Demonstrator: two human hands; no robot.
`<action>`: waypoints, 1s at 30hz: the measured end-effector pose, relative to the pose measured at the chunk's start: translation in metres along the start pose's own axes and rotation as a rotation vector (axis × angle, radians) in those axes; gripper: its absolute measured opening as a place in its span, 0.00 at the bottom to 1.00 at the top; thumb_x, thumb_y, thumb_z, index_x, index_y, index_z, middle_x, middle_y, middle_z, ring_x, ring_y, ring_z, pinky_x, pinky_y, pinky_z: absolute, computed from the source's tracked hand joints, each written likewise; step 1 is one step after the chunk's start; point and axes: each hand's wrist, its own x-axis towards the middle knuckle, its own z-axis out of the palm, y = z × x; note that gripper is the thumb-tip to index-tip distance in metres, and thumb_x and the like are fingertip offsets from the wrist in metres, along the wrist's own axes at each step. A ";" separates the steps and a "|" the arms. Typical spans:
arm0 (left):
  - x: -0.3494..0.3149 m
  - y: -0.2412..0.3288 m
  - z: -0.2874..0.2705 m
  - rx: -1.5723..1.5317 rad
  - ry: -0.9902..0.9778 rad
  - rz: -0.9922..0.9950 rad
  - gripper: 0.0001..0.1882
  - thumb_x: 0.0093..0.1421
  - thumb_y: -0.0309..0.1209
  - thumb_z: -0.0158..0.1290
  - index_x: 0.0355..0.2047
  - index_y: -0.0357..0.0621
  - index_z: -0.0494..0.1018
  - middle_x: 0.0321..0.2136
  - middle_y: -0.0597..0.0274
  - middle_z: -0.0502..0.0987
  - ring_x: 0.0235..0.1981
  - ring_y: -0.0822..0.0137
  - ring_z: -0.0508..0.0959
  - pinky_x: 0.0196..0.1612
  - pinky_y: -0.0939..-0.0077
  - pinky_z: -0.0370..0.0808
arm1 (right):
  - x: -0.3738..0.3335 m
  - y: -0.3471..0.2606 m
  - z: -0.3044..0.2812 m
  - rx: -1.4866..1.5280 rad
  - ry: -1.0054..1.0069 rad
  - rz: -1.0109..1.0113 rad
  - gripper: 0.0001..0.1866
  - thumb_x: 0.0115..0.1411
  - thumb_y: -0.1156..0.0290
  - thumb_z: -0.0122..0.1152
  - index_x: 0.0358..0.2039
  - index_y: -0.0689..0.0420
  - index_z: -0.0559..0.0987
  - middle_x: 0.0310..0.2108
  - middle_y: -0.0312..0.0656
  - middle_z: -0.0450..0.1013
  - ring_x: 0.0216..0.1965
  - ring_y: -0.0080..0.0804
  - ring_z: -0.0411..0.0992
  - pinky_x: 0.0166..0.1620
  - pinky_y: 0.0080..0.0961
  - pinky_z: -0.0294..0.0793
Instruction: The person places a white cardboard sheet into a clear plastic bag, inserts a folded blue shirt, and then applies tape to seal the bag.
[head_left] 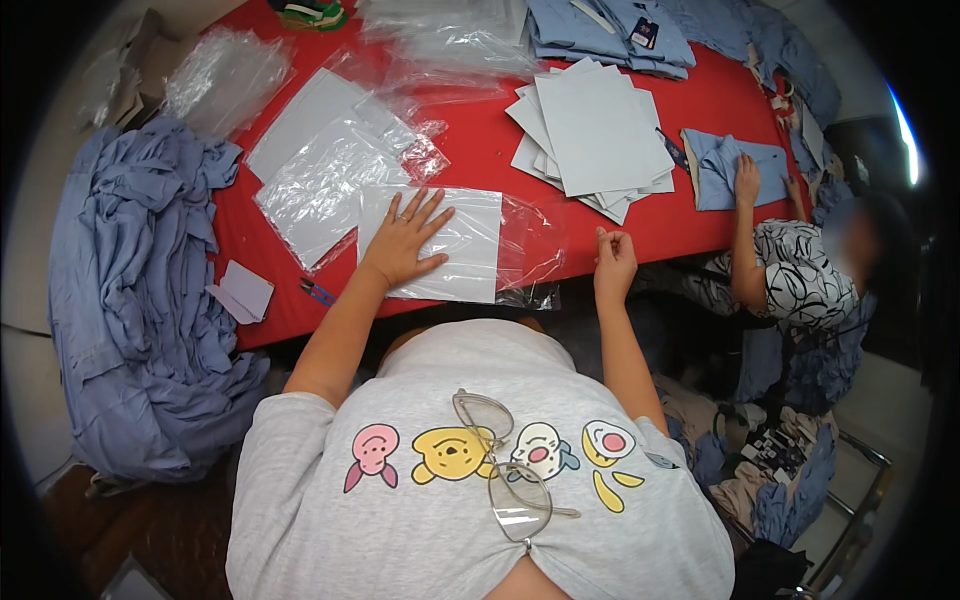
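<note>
The red worktop (pixel 485 135) bears a rectangular white sheet (pixel 470 245) in a clear plastic bag (pixel 530 240) beneath the spread left hand (pixel 408 240), the curled right hand's (pixel 615 263) hold unclear.

Glossy clear plastic bag (pixel 531 240) — thin, crinkled — over a smooth white sheet (pixel 468 250), matt paper-like card stack (pixel 603 130), rumpled blue cloth pile (pixel 140 300), smooth red tabletop (pixel 480 150)
</note>
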 end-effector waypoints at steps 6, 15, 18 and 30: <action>0.001 0.001 0.001 -0.015 0.042 -0.004 0.48 0.65 0.61 0.55 0.81 0.62 0.54 0.83 0.53 0.45 0.83 0.50 0.45 0.82 0.42 0.39 | -0.021 -0.016 0.047 0.324 -0.493 0.346 0.11 0.73 0.72 0.63 0.51 0.63 0.81 0.35 0.44 0.83 0.34 0.30 0.82 0.39 0.26 0.84; -0.008 0.001 0.007 -0.063 0.038 -0.063 0.50 0.65 0.64 0.55 0.82 0.62 0.53 0.83 0.48 0.44 0.83 0.49 0.47 0.82 0.44 0.41 | -0.028 -0.042 0.089 0.233 -0.983 0.675 0.11 0.67 0.70 0.72 0.46 0.62 0.85 0.26 0.39 0.80 0.28 0.23 0.78 0.32 0.24 0.78; -0.008 0.002 0.007 -0.046 0.051 -0.071 0.50 0.65 0.64 0.55 0.82 0.62 0.53 0.83 0.49 0.44 0.83 0.49 0.46 0.82 0.43 0.41 | -0.035 -0.044 0.102 0.071 -0.849 0.417 0.09 0.63 0.70 0.76 0.35 0.63 0.87 0.23 0.36 0.77 0.26 0.21 0.73 0.31 0.24 0.73; -0.015 -0.001 0.013 0.007 0.089 -0.263 0.50 0.66 0.63 0.54 0.82 0.56 0.52 0.83 0.50 0.46 0.83 0.48 0.45 0.81 0.39 0.39 | 0.094 -0.071 -0.140 0.455 0.121 -0.011 0.07 0.71 0.72 0.70 0.42 0.62 0.83 0.33 0.34 0.79 0.32 0.18 0.76 0.39 0.18 0.78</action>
